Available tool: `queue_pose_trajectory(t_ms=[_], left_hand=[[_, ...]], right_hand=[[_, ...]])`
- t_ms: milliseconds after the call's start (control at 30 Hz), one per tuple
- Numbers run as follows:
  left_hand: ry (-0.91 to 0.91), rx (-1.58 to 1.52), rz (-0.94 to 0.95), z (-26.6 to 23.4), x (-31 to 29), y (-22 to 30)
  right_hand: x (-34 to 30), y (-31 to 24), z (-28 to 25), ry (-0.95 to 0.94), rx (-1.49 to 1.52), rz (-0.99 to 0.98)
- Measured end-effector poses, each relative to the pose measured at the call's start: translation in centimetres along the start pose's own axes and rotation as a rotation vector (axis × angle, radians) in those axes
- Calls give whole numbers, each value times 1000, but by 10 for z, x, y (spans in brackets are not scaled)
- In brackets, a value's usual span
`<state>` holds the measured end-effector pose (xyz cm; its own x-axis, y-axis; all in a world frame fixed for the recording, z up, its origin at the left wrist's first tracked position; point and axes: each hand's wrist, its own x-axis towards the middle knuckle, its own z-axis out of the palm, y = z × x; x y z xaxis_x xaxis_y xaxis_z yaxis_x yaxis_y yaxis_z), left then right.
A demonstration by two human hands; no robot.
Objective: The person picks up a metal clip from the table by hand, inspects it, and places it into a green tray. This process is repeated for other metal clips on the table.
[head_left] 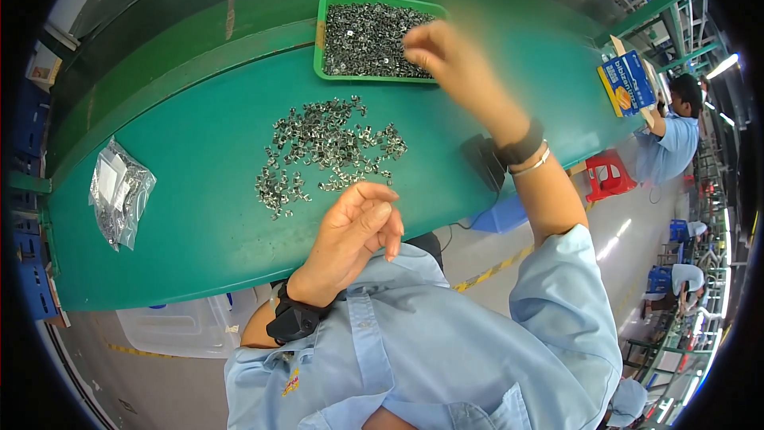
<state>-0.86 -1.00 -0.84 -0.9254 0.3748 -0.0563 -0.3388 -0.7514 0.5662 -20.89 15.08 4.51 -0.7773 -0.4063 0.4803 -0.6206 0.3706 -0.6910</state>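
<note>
My right hand point(446, 52) hovers over the right side of a green tray point(321, 32) filled with small shiny metal clips point(370, 36). Its thumb and fingers curl toward each other, slightly blurred, and anything between them is too small to make out. At the near edge of a loose heap of the same metal pieces point(322, 139) is my left hand point(354, 231), raised close to my body. Its fingers are curled inward with the thumb laid across them; the inside of that hand is hidden.
A clear plastic bag point(119, 195) of parts lies on the green tabletop point(191, 167) at left. A dark object point(481, 161) rests by my right wrist. Beyond stand a blue and yellow box point(627, 84), a red stool point(608, 175) and a co-worker point(675, 139). A clear bin point(179, 326) sits beneath the table.
</note>
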Motion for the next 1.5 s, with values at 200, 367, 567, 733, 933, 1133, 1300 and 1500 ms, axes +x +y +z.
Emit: queue_pose_trajectory(t_ms=[200, 367, 567, 733, 933, 1133, 1300, 1500], left_hand=[[-36, 6, -37, -3, -1, 1], [-37, 14, -32, -3, -1, 1], [-10, 9, -14, 0, -1, 0], [135, 98, 38, 11, 5, 5], [163, 178, 78, 16, 6, 0], [152, 207, 96, 15, 0, -5], [187, 213, 105, 18, -4, -8], [195, 176, 91, 22, -3, -8]], right_hand=[[-35, -8, 8, -442, -157, -16], [-44, -10, 12, -510, -201, 52], [-56, -19, 4, -428, -172, 22], [-73, -50, -6, -350, 17, -96], [-98, -66, -1, -340, 136, -188], [-119, -68, 8, -220, 166, -133], [-132, -66, 16, -111, 153, -151], [-140, -66, 22, -61, 160, -148]])
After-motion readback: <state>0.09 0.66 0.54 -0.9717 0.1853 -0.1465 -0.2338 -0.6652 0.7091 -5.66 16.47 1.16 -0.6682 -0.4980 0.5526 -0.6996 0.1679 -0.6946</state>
